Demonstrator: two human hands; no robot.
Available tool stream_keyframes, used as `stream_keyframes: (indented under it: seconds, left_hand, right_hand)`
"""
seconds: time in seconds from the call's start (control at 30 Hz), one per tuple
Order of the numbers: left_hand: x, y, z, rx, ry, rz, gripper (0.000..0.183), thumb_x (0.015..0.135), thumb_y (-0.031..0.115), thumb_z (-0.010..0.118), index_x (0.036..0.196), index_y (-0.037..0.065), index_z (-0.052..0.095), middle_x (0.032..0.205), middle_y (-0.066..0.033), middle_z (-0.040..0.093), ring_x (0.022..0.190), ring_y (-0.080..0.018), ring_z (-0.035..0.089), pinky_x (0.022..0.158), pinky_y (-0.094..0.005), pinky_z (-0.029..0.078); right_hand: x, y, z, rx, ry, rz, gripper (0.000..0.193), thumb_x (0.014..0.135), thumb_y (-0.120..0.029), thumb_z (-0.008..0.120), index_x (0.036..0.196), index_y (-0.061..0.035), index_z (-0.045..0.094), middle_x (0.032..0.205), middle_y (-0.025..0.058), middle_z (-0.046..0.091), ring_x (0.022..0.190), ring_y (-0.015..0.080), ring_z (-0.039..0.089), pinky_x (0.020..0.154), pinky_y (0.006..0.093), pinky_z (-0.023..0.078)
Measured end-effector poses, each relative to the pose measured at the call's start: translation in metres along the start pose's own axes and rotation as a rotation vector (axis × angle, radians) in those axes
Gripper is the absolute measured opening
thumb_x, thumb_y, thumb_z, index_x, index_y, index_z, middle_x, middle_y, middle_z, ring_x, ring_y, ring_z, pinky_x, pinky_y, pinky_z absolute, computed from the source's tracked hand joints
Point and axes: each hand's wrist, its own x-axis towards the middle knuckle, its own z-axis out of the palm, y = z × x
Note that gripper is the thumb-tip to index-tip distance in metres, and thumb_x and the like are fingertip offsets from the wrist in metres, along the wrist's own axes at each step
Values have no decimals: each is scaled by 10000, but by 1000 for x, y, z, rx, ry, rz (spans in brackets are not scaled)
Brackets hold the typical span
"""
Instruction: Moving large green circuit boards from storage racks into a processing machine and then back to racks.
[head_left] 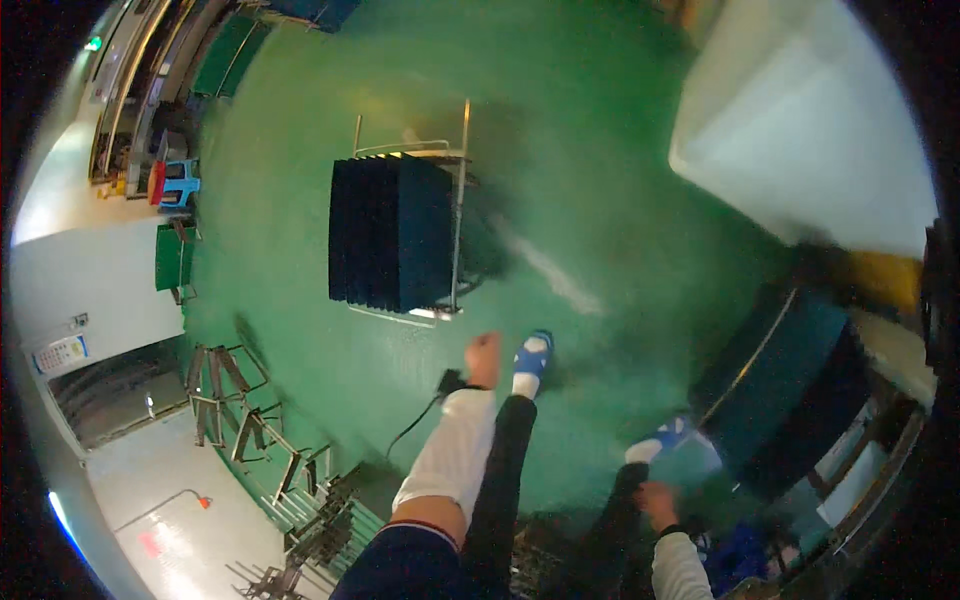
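My left hand [483,360] hangs in front of me, its fingers curled in, with nothing seen in it. A small black device with a cable [450,382] sits at that wrist. Beyond the hand stands a metal-framed rack [459,220] carrying a stack of dark, upright sheets [390,232]; the hand is apart from it. Low on the right, my right hand [658,503] hangs by my leg, small and blurred, so its fingers are hard to make out. The nearest load to it is a second dark stack [780,375] at the right.
Metal frames [235,400] stand along the left, with more rods and racks [325,530] at the lower left. A blue stool [180,184] is by the left wall. A large white block-like surface [800,130] fills the upper right. Green floor [290,200] surrounds the rack.
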Motion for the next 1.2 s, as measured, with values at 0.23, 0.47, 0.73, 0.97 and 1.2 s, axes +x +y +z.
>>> stream_keyframes:
  seconds: [0.23, 0.47, 0.73, 0.97, 1.2]
  left_hand:
    - [122, -28, -103, -584, -28, -392, 393, 771, 313, 558, 1060, 64, 465, 1004, -63, 515, 811, -197, 538, 635, -318, 437]
    - [197, -68, -108, -1099, -205, -372, 324, 867, 301, 280, 1074, 75, 385, 1166, -86, 376, 1050, -310, 423, 839, -463, 343]
    - [174, -34, -70, 316, -106, 193, 86, 709, 58, 566, 755, 51, 493, 752, -66, 553, 780, -213, 531, 694, -332, 414]
    - [126, 5, 25, -104, -7, 346, 148, 736, 144, 567, 790, 35, 483, 667, -63, 553, 596, -171, 529, 542, -305, 426]
    - [27, -27, 51, -1273, -186, -473, 215, 845, 195, 437, 683, 74, 362, 606, -42, 359, 537, -162, 351, 538, -354, 392]
  right_hand:
    - [82, -232, 54, 373, 4, 447, 181, 811, -153, 486, 888, -14, 574, 689, 75, 601, 528, 136, 549, 462, 237, 430]
    - [132, -290, 69, 248, 1, 440, 214, 813, -214, 519, 888, -24, 585, 709, 69, 612, 557, 129, 558, 470, 249, 432]
    - [173, -284, 71, 301, 1, 416, 211, 806, -220, 535, 892, -32, 582, 701, 77, 608, 578, 140, 572, 485, 258, 446]
    - [218, -368, 86, 330, -60, 210, 237, 786, -266, 551, 873, -48, 588, 686, 55, 603, 597, 130, 565, 513, 241, 445]
    - [175, -380, 47, 454, -50, 172, 230, 787, -254, 558, 885, -47, 583, 750, 65, 612, 610, 128, 565, 534, 242, 454]
